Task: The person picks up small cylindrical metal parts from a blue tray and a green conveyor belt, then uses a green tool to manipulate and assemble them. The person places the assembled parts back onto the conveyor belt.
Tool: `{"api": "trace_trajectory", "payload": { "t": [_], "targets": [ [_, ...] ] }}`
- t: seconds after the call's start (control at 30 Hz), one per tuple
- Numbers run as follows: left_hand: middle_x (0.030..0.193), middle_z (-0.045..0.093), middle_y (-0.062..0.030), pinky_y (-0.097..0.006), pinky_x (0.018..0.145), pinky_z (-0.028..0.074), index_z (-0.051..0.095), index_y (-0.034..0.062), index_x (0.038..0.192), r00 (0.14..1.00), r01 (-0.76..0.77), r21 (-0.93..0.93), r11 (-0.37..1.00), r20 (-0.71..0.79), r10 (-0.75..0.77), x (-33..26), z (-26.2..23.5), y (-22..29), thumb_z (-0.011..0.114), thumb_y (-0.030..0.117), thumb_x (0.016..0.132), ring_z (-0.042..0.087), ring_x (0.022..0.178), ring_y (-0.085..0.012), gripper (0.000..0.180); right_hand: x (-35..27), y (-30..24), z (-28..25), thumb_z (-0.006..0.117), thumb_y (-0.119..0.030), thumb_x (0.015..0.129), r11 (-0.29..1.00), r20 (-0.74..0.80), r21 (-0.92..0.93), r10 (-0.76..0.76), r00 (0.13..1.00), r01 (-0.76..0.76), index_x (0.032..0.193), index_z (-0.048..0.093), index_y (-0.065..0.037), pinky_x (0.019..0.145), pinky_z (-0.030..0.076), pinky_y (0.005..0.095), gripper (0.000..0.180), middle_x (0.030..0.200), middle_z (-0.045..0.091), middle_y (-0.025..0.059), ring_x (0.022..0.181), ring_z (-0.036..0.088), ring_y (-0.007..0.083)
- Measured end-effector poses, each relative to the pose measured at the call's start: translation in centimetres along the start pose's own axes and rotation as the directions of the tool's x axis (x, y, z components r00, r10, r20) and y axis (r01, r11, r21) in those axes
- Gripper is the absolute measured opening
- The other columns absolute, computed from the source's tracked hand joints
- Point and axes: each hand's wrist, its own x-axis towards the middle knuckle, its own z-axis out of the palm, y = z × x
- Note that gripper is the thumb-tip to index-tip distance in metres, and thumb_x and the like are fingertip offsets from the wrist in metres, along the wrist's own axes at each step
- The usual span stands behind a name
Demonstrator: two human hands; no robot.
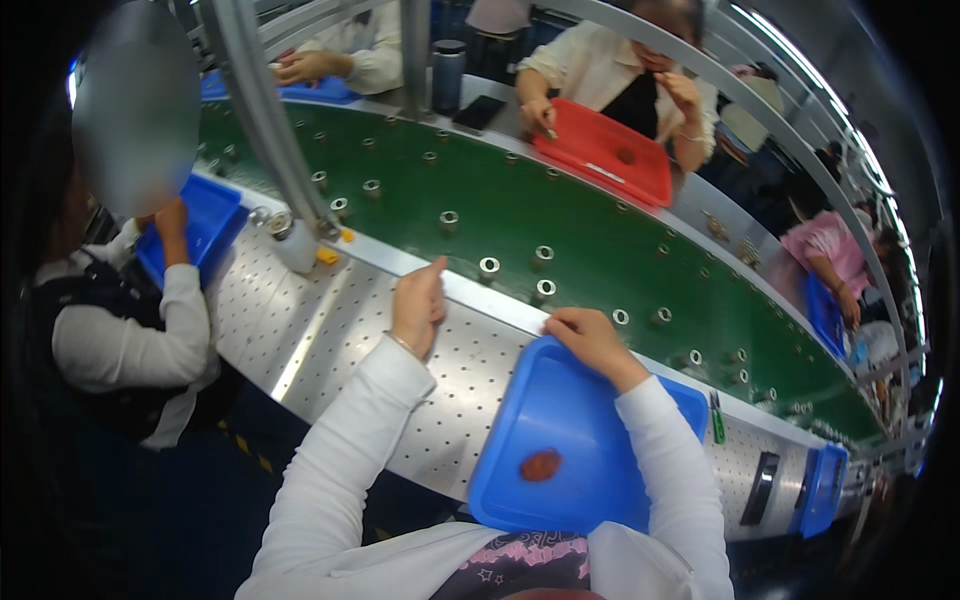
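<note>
My left hand (pixel 418 308) is over the perforated metal worktop, close to the pale rail of the green conveyor belt (pixel 400 190). Its fingers are curled, and whatever they may hold is hidden. At the rail, above the far rim of a blue tray (pixel 497 430), my right hand (pixel 597 345) is closed with fingertips pressed together; its contents cannot be made out. A reddish-brown lump (pixel 541 465) lies inside the tray. Small ring-topped metal parts stand along the belt, among them one metal fitting (pixel 489 268) between my hands and another (pixel 545 290) near my right fingers.
A white bottle (pixel 292 245) stands by a metal post (pixel 262 120) on the left. Green-handled pliers (pixel 717 420) lie right of my tray. A co-worker sits at left with a blue tray (pixel 205 225); another, across the belt, has a red tray (pixel 607 160).
</note>
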Motion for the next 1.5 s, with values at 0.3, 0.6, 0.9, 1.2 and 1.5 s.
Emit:
{"api": "trace_trajectory", "payload": {
  "t": [0.3,0.6,0.9,1.2,1.5],
  "targets": [
    [0.048,0.026,0.0075,-0.024,0.039,0.014,0.029,0.0168,0.052,0.994,0.098,0.051,0.994,0.049,-0.101,-0.4,-0.1,-0.1,0.056,0.021,0.089,0.017,0.039,-0.0046,0.046,0.1,0.1,0.1,0.058,-0.019,0.085,0.998,0.048,0.022,0.055,0.997,-0.056,0.086,0.067,-0.002,0.058,0.043,0.0273,0.020,0.067,0.062,0.0091,0.061,0.055,0.0150],
    [0.048,0.025,0.0076,-0.023,0.038,0.014,0.032,0.0151,0.054,0.991,0.095,0.056,0.994,0.088,-0.100,0.0,-0.3,0.2,0.049,0.034,0.094,0.017,0.039,-0.0047,0.047,4.7,-4.0,0.0,0.061,-0.016,0.083,1.000,0.069,0.019,-0.003,0.998,0.001,0.085,0.064,0.000,0.054,0.039,0.0248,0.017,0.065,0.058,0.0037,0.057,0.048,0.0094],
    [0.049,0.026,0.0081,-0.023,0.038,0.013,0.035,0.0142,0.056,0.998,0.057,0.044,0.997,0.034,-0.059,0.3,-0.5,0.2,0.051,0.035,0.093,0.018,0.039,-0.0041,0.045,7.6,-7.0,3.4,0.061,-0.017,0.083,0.997,0.138,0.036,-0.075,0.988,0.070,0.086,0.065,0.000,0.055,0.040,0.0281,0.018,0.065,0.059,0.0081,0.056,0.049,0.0133],
    [0.049,0.027,0.0077,-0.023,0.038,0.014,0.035,0.0138,0.055,0.999,0.038,0.062,0.997,-0.007,-0.038,0.4,-0.3,0.1,0.054,0.031,0.091,0.019,0.039,-0.0039,0.044,7.2,-6.4,3.3,0.061,-0.018,0.082,0.995,0.163,-0.009,-0.094,0.982,0.097,0.085,0.065,-0.001,0.058,0.043,0.0293,0.018,0.068,0.062,0.0109,0.059,0.056,0.0183],
    [0.046,0.027,0.0068,-0.023,0.039,0.015,0.033,0.0138,0.055,0.999,0.035,0.083,0.996,-0.042,-0.031,0.6,-0.4,0.1,0.055,0.031,0.090,0.019,0.039,-0.0051,0.045,7.6,-5.1,2.3,0.063,-0.015,0.080,0.997,-0.033,-0.011,-0.081,0.996,0.081,0.085,0.065,-0.002,0.054,0.040,0.0258,0.014,0.061,0.055,0.0038,0.055,0.048,0.0113]
  ]
}}
